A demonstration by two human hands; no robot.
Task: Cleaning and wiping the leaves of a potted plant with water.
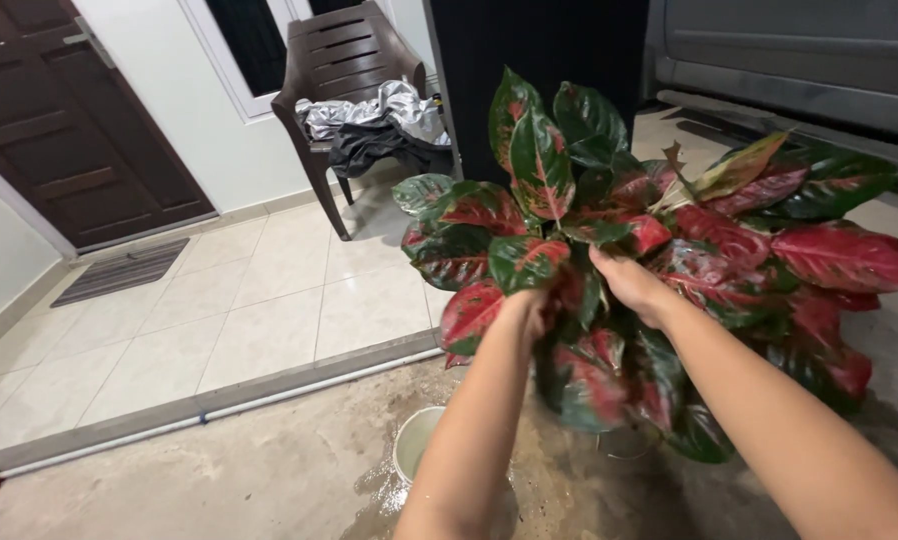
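a: how is the left hand point(525, 308) positioned?

b: it is pushed in among the leaves of the red-and-green plant point(659, 250). the fingers are covered by foliage, so whether they are closed on a stem cannot be told.

a: and the right hand point(629, 283)?

b: it is set just right of the left hand and a little beyond it, also buried in the leaves. its fingers are hidden too; the grip cannot be told. both hands are placed near the middle of the plant.

a: where is the plant located relative to the hands?

b: it is spread around both hands on all sides. long leaves are extended far to the right of the right hand and upward beyond it.

a: what is found below the hands?

b: a white bowl point(415, 442) is seen under the left forearm, on wet concrete point(269, 480).

a: which edges are noted?

b: a raised step edge point(219, 400) runs left of the left hand, between the concrete and the tiled floor point(219, 310).

a: what stands in the open room?

b: a brown plastic chair point(339, 70) with bundled cloth point(379, 120) is seen well beyond the left hand. a dark door point(79, 120) and a striped mat point(119, 270) are seen far to the left.
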